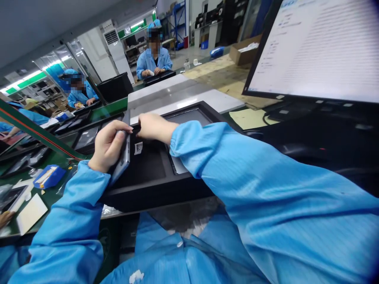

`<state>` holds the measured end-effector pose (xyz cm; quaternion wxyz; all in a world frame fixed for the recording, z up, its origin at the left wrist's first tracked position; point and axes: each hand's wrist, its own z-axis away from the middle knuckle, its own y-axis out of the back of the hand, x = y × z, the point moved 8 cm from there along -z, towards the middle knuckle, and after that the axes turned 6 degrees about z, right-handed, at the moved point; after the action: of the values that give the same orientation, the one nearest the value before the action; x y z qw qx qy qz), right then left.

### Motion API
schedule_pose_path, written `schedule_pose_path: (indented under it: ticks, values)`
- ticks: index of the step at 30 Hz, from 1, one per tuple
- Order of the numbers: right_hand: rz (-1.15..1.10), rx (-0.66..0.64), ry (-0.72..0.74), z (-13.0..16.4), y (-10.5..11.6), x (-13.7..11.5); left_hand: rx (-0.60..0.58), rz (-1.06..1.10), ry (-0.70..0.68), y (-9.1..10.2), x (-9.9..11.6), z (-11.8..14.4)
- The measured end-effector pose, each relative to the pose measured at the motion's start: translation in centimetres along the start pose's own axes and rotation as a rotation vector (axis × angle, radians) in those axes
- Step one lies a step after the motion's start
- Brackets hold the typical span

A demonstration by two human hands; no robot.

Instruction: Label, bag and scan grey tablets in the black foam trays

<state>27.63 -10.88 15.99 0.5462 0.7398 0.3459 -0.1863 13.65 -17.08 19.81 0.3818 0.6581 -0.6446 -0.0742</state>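
Observation:
My left hand (pixel 108 146) is wrapped round a thin grey slab-like device (pixel 122 159) with port-like openings along its edge. The device stands tilted on its side at the left of a black foam tray (pixel 174 187). At the tray's far left, close to the device's upper end, my right hand (pixel 152 127) has its fingers curled downward; what lies between them is hidden. A white barcode label (pixel 138 148) shows below the right hand. Another flat panel (pixel 179 165) rests in the tray's right recess, partly covered by my right sleeve.
A large monitor (pixel 314 51) stands at the right. Behind the tray lies a white board (pixel 177 94); a yellow sheet (pixel 251 118) is beside it. A blue box (pixel 49 176) sits at left. Two co-workers (pixel 154 59) work farther along the line under a slanting green bar (pixel 38 128).

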Motion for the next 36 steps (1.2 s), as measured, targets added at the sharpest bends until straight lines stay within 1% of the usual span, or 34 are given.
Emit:
schedule_pose_path:
  ticks: [2,4,6,7,8,9,10,12,13,14,15,17,18,19,21,23,24,26,29,31,33,35,36]
  values:
    - [0.060,0.179,0.006,-0.6,3.2,0.7,-0.158,-0.055,0.017,-2.0,0.0,-0.2]
    - [0.073,0.344,0.035,-0.8,6.5,1.0,-0.396,-0.118,0.036,-4.8,-0.2,0.2]
    - [0.062,0.435,0.023,-0.7,9.2,1.5,-0.634,-0.181,0.029,-7.3,-0.5,1.1]
    - [0.055,0.454,-0.006,-0.5,10.2,1.9,-0.713,-0.204,0.013,-8.2,-0.6,1.5]
    - [0.045,0.468,-0.041,-0.4,11.1,2.2,-0.751,-0.219,-0.013,-8.7,-0.5,1.8]
    - [0.027,0.486,-0.073,-0.1,12.0,2.6,-0.747,-0.228,-0.045,-8.8,-0.2,1.8]
    - [0.000,0.509,-0.094,0.2,12.8,2.9,-0.709,-0.231,-0.077,-8.8,0.3,1.5]
    - [-0.083,0.564,-0.097,0.8,14.2,3.2,-0.593,-0.222,-0.098,-8.4,1.5,0.4]
    - [-0.131,0.585,-0.095,1.1,14.8,3.4,-0.557,-0.214,-0.071,-8.6,2.1,-0.3]
    - [-0.177,0.590,-0.101,1.4,15.2,3.7,-0.556,-0.205,-0.016,-9.1,2.7,-0.9]
    - [-0.221,0.586,-0.117,1.6,15.5,4.0,-0.590,-0.196,0.056,-10.2,3.1,-1.4]
    - [-0.305,0.569,-0.155,2.2,15.8,4.7,-0.714,-0.193,0.182,-13.4,4.0,-2.0]
    - [-0.343,0.560,-0.182,2.5,15.8,5.1,-0.767,-0.200,0.210,-15.2,4.5,-2.4]
    - [-0.378,0.552,-0.203,2.8,15.8,5.4,-0.796,-0.212,0.215,-16.9,5.0,-2.8]
    - [-0.425,0.543,-0.242,3.4,15.8,5.9,-0.793,-0.241,0.195,-19.7,5.5,-3.7]
    - [-0.432,0.527,-0.294,3.9,15.8,6.5,-0.768,-0.253,0.175,-21.3,5.5,-4.3]
    - [-0.430,0.525,-0.318,4.1,15.8,6.7,-0.762,-0.251,0.169,-21.6,5.4,-4.5]
    - [-0.427,0.525,-0.355,4.6,16.1,7.2,-0.773,-0.239,0.177,-21.4,4.7,-4.6]
    - [-0.423,0.518,-0.395,5.2,16.8,8.3,-0.791,-0.230,0.249,-19.9,3.1,-4.7]
    - [-0.403,0.504,-0.448,5.6,17.1,9.4,-0.758,-0.211,0.302,-18.4,2.2,-4.9]
    - [-0.337,0.492,-0.505,5.8,17.3,10.8,-0.688,-0.194,0.346,-16.4,1.4,-4.9]
    - [-0.175,0.418,-0.540,5.5,16.7,11.6,-0.591,-0.204,0.393,-14.0,0.5,-4.7]
    - [-0.074,0.343,-0.553,5.1,16.1,11.8,-0.533,-0.215,0.413,-12.6,0.0,-4.5]
